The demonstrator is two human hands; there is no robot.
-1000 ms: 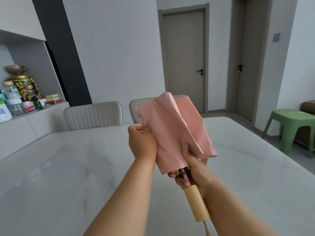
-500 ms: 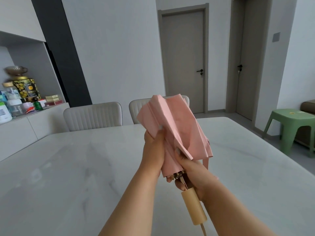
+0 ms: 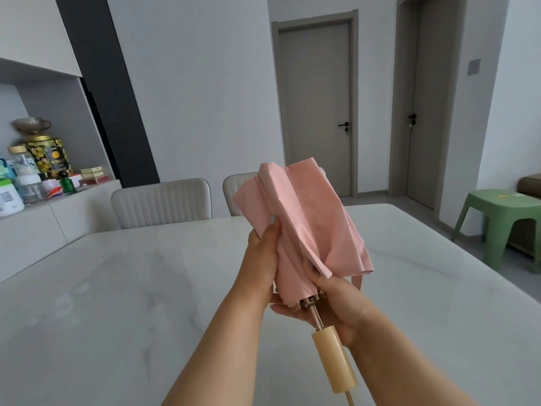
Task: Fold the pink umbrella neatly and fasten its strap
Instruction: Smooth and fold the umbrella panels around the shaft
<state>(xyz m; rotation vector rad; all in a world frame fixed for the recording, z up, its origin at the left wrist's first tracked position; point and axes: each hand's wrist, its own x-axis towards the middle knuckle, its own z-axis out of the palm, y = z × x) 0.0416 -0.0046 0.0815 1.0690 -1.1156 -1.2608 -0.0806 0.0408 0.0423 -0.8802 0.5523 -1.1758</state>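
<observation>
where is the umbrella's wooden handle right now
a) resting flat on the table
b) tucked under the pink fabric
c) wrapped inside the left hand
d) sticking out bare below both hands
d: the handle juts out bare toward the camera, below the right hand and the left hand, which hold the pink fabric of the umbrella above the table.

One umbrella [image 3: 304, 227], two chairs [image 3: 161, 202], two doors [image 3: 316, 106], one stool [image 3: 497, 218].
</observation>
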